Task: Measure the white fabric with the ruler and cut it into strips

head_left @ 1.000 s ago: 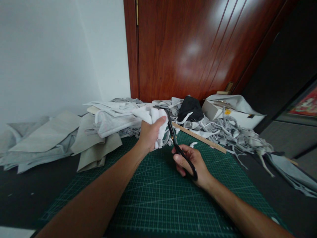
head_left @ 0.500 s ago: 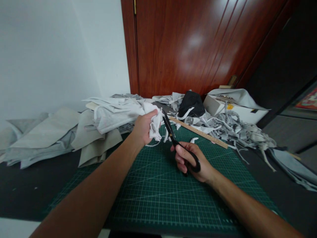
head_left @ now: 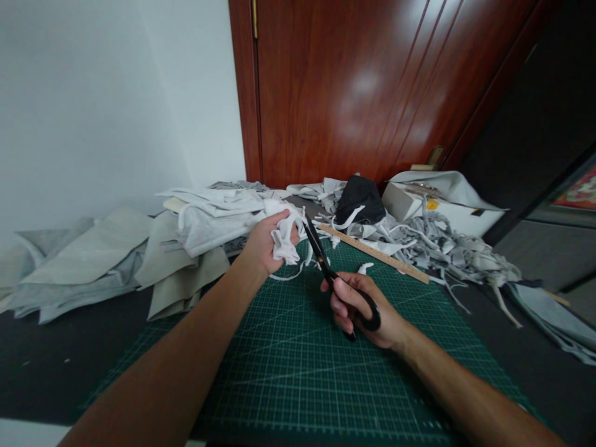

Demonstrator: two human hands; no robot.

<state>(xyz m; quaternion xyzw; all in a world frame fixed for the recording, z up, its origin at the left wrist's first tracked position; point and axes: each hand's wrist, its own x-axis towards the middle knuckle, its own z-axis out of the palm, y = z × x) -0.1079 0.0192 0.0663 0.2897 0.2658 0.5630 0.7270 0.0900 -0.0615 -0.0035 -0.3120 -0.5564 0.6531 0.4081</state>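
My left hand is closed on a bunched piece of white fabric, and a thin white strip trails below it. In my right hand is a pair of black scissors, with fingers and thumb through the handles. The blades point up and left, their tips beside the right edge of the bunched fabric; whether they touch it I cannot tell. Both hands are above a green cutting mat. Small white scraps lie on the mat near the scissors.
A wooden ruler lies slantwise at the mat's back. Folded white fabric and beige fabric pieces are stacked left. Behind are a black cloth item and a white box; grey strips heap up at right.
My left hand has drawn slightly left and down with the fabric, its bunched end turning. The white strip below now hangs out longer. My right hand and scissors have barely shifted; the blades look closer together.
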